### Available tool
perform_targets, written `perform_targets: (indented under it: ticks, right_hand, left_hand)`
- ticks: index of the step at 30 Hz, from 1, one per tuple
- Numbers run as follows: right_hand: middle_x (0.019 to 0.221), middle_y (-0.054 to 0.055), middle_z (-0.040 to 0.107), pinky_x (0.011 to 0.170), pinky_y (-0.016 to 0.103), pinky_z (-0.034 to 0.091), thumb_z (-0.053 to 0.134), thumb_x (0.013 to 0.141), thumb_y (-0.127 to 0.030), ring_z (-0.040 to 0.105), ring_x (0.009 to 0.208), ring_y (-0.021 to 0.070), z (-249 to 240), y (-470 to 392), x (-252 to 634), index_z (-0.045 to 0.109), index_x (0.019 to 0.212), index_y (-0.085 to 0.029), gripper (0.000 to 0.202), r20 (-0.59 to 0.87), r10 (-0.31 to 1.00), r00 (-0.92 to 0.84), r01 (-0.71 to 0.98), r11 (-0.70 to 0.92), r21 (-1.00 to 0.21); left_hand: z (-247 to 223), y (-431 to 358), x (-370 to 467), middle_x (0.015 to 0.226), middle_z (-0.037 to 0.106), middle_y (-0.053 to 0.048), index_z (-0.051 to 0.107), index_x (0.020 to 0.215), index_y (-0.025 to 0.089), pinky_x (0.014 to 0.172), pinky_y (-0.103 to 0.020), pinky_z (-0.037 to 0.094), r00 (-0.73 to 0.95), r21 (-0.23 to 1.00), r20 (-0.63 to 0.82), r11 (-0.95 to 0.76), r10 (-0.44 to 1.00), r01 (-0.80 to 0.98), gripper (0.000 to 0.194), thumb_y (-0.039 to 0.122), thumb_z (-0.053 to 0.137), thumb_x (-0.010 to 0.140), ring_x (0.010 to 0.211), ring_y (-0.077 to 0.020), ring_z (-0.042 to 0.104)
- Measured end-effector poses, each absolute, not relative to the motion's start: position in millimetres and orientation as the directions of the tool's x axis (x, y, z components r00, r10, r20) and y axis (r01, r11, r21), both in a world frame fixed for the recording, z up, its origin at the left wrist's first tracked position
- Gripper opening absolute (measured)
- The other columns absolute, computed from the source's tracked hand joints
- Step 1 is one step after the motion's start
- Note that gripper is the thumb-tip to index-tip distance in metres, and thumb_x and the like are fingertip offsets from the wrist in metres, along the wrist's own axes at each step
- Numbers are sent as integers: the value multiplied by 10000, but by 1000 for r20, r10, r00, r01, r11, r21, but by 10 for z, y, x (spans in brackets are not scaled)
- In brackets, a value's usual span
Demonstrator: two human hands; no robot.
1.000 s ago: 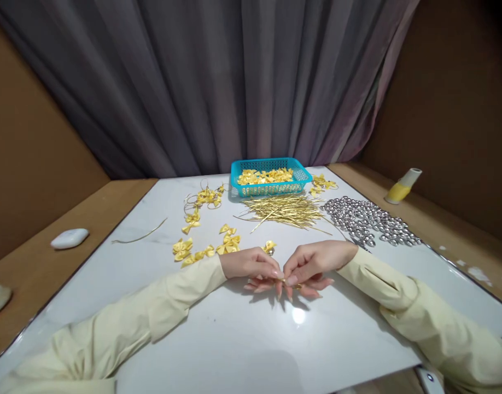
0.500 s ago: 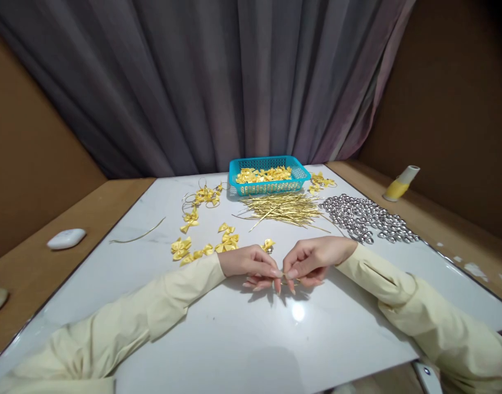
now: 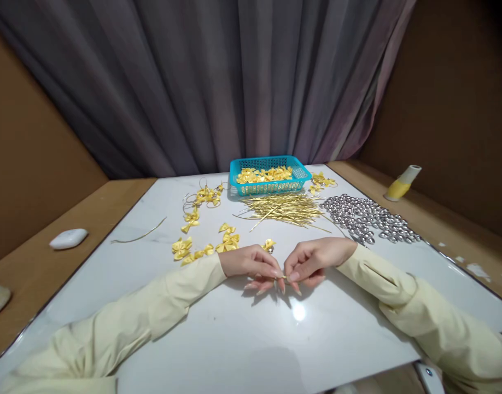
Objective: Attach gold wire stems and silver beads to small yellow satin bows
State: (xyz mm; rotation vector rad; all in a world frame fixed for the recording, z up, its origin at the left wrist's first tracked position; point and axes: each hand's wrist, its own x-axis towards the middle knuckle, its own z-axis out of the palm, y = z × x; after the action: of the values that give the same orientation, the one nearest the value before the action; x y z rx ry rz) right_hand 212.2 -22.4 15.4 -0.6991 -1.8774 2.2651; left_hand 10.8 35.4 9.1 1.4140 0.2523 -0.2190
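Centrally, a glossy white tabletop (image 3: 202, 350) is shown, faintly veined with grey and marked near its front by a bright reflected spot. It is bordered left and right by brown ledges, backed by a pleated grey-purple curtain (image 3: 218, 82) and flanked by brown walls (image 3: 451, 104). On the right ledge a yellow-and-white container (image 3: 403, 183) is seen, slanted in this view; on the left ledge, a smooth white object (image 3: 68, 239).

Just above the front half of the tabletop, a short gold strand (image 3: 285, 277) is held between the two hands. Its visible part is directed crosswise, the long axis running nearly level from left to right; the remainder is hidden by the fingers, so that its ends cannot be told. It is pinched between thumb and forefinger by the left hand (image 3: 251, 262) and likewise by the right hand (image 3: 316, 260), the other fingers being loosely spread. Beyond them, yellow bows (image 3: 229, 241), heaped gold strands (image 3: 286, 209), silver beads (image 3: 361, 216) and a turquoise basket (image 3: 271, 189) are distributed.
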Motion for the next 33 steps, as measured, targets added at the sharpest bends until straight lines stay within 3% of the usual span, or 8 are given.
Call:
perform_targets:
  ticks: [9, 13, 15, 17, 21, 24, 26, 33]
  right_hand:
    - [440, -94, 347, 390, 195, 174, 494, 863, -333, 262, 379, 30, 169, -224, 2111, 576, 847, -83, 264, -289, 403, -868, 235, -177, -956]
    - [484, -77, 381, 419, 180, 266, 454, 867, -410, 327, 417, 46, 315, -257, 2160, 578, 910, -105, 332, -288, 615, -734, 382, 23, -924]
    - [552, -40, 479, 456, 185, 324, 445, 864, -434, 412, 474, 65, 408, -307, 2187, 580, 950, -128, 345, -154, 768, -622, 497, 235, -835]
    - [661, -8, 567, 466, 194, 339, 479, 849, -423, 439, 480, 66, 473, -388, 2192, 582, 965, -156, 308, 40, 836, -548, 578, 413, -704]
    - [834, 52, 632, 568, 221, 378, 486, 866, -290, 549, 668, 109, 444, -575, 2109, 597, 900, -159, 175, 487, 719, -497, 665, 675, -318]
    - [867, 57, 644, 522, 236, 337, 454, 875, -212, 563, 688, 129, 340, -647, 2017, 601, 946, -159, 172, 562, 604, -566, 702, 710, -56]
    - [831, 59, 646, 510, 248, 322, 432, 877, -178, 545, 657, 134, 280, -649, 1980, 610, 936, -141, 191, 562, 573, -597, 716, 696, 51]
    - [840, 77, 644, 521, 252, 342, 421, 867, -147, 532, 645, 137, 169, -618, 1973, 617, 918, -116, 204, 595, 528, -606, 737, 655, 170]
  left_hand:
    - [33, 386, 111, 527, 622, -26, 689, 831, 90, 344, -161, 380, 943, 923, -332, 201, -9, 327, 214, 259, 561, 804, 357, -84, 520]
    - [25, 393, 110, 510, 633, -40, 692, 800, 71, 297, -150, 365, 950, 920, -310, 263, 37, 290, 208, 237, 569, 782, 329, -90, 522]
    - [25, 395, 97, 476, 626, -46, 689, 795, 59, 258, -157, 338, 947, 905, -317, 316, 55, 285, 206, 218, 561, 773, 292, -100, 507]
    - [25, 391, 78, 398, 586, -34, 686, 802, 49, 216, -161, 274, 941, 888, -325, 374, 95, 268, 206, 198, 547, 769, 229, -96, 447]
    - [22, 348, 62, 264, 449, 27, 683, 785, 52, 203, -159, 169, 932, 876, -308, 439, 191, 200, 213, 196, 528, 770, 158, -63, 284]
    - [15, 298, 78, 224, 378, 51, 679, 742, 47, 231, -154, 180, 930, 866, -266, 487, 253, 115, 213, 182, 517, 774, 158, -44, 216]
    - [6, 273, 91, 212, 346, 59, 678, 735, 40, 239, -151, 175, 929, 854, -235, 518, 287, 56, 218, 167, 506, 775, 160, -38, 193]
    - [-19, 260, 101, 218, 318, 71, 686, 754, 32, 229, -147, 143, 909, 788, -215, 613, 356, -54, 231, 149, 488, 774, 158, -34, 185]
